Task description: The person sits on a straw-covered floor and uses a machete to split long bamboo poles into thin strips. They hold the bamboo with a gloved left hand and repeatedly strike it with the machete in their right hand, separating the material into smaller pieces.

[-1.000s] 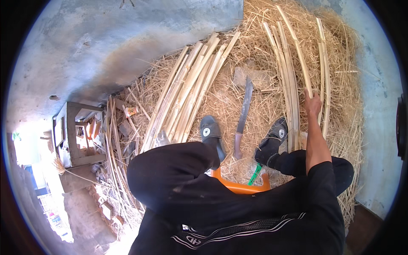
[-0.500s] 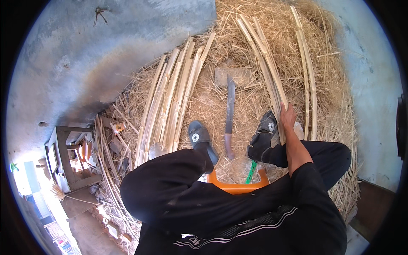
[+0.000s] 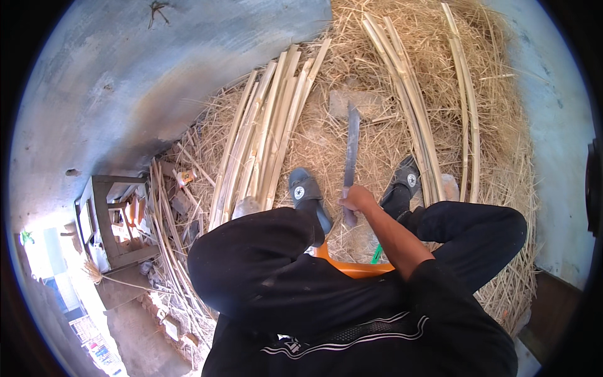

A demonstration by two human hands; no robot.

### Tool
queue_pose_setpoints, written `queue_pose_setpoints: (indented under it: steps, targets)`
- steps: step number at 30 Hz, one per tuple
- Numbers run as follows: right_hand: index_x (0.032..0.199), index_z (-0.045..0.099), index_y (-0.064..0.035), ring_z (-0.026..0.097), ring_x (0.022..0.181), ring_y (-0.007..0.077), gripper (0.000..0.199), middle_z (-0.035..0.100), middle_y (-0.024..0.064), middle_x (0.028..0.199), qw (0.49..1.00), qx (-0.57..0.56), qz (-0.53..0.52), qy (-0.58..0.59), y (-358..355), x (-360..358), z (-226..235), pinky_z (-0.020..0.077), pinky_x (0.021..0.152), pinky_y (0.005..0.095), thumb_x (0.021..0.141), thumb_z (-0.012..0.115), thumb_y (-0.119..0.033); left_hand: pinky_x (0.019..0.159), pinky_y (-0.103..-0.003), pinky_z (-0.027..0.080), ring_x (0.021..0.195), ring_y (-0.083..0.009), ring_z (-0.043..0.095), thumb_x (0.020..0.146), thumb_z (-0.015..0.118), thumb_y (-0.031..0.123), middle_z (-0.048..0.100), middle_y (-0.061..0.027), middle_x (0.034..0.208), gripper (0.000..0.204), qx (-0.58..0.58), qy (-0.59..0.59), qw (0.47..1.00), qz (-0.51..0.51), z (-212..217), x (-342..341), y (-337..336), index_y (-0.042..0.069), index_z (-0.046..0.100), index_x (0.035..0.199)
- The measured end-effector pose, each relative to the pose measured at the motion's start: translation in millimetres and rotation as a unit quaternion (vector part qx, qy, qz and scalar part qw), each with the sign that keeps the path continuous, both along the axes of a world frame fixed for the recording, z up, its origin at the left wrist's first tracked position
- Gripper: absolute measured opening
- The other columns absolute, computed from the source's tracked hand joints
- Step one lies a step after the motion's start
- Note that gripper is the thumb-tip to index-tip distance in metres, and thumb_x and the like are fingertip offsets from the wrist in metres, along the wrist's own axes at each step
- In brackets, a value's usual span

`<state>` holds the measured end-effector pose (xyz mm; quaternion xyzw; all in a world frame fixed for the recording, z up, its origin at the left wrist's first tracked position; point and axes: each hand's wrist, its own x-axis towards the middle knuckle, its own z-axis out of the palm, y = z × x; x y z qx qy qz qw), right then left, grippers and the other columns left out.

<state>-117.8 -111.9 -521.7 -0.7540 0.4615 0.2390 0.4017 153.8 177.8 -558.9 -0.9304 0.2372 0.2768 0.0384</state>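
Note:
My right hand (image 3: 359, 198) is closed round the handle of a long machete (image 3: 351, 147), which lies between my feet with its dark blade pointing away. The blade's far tip rests by a flat block (image 3: 358, 104) on the straw. Left of my feet lies a bundle of split bamboo strips (image 3: 267, 125). On the right, a smaller group of bamboo strips (image 3: 411, 100) runs past my right foot, and another pair of strips (image 3: 465, 107) lies farther right. My left hand is not in view.
Straw (image 3: 502, 151) covers the ground up to pale walls (image 3: 144, 81). Under me is an orange plastic seat (image 3: 358, 269), with a green tool (image 3: 377, 254) beside it. A wooden frame (image 3: 116, 220) and thin sticks (image 3: 169, 245) stand at the left.
My right hand has let go of the bamboo strips on the right. It has moved left and taken hold of the machete's handle. The view has shifted slightly.

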Motion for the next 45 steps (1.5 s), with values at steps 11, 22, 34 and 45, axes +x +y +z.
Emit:
queue_pose_setpoints:
  steps: [11,22,34,45]
  targets:
    - [0.096,0.07,-0.0014,0.068,0.089,0.0365,0.034,0.069,0.0213,0.095,0.949,0.012,-0.305,-0.075,35.2,-1.6,-9.4,0.0528,0.076,0.0442,0.081,0.059,-0.029,0.075,-0.046,0.051,0.084,-0.0348,0.063,0.081,0.064,0.018,0.065,-0.0189,0.089,0.028,-0.002,0.013,1.0,0.018,-3.2,-13.5,21.2,0.012,0.064,0.108]
    - [0.083,0.05,-0.0089,0.042,0.046,0.0091,0.026,0.048,0.0018,0.063,0.646,0.369,-0.581,-0.329,20.1,18.0,80.0,0.0397,0.043,0.0269,0.086,0.07,-0.024,0.074,-0.047,0.051,0.084,-0.0354,0.063,0.079,0.065,0.014,0.065,-0.0186,0.088,0.03,-0.181,-0.1,0.976,-0.073,32.6,-0.5,-3.5,0.013,0.064,0.109]
    - [0.1,0.057,0.0025,0.047,0.047,0.008,0.037,0.068,0.0147,0.095,0.59,0.33,-0.439,-0.592,13.9,112.6,271.0,0.0421,0.042,0.025,0.086,0.072,-0.028,0.072,-0.043,0.051,0.085,-0.0306,0.063,0.072,0.069,0.008,0.063,-0.0066,0.088,0.042,-0.329,-0.264,0.807,-0.413,338.9,-29.9,-144.0,0.019,0.066,0.112]
    - [0.096,0.052,-0.002,0.043,0.049,0.0039,0.032,0.063,0.009,0.09,0.39,0.396,-0.478,-0.68,-65.4,53.5,298.6,0.0426,0.049,0.0224,0.092,0.066,-0.03,0.048,-0.022,0.05,0.061,-0.0107,0.057,0.094,0.059,0.047,0.062,-0.0086,0.09,0.053,-0.715,-0.099,0.68,0.125,442.8,-36.8,-70.7,0.003,0.051,0.121]
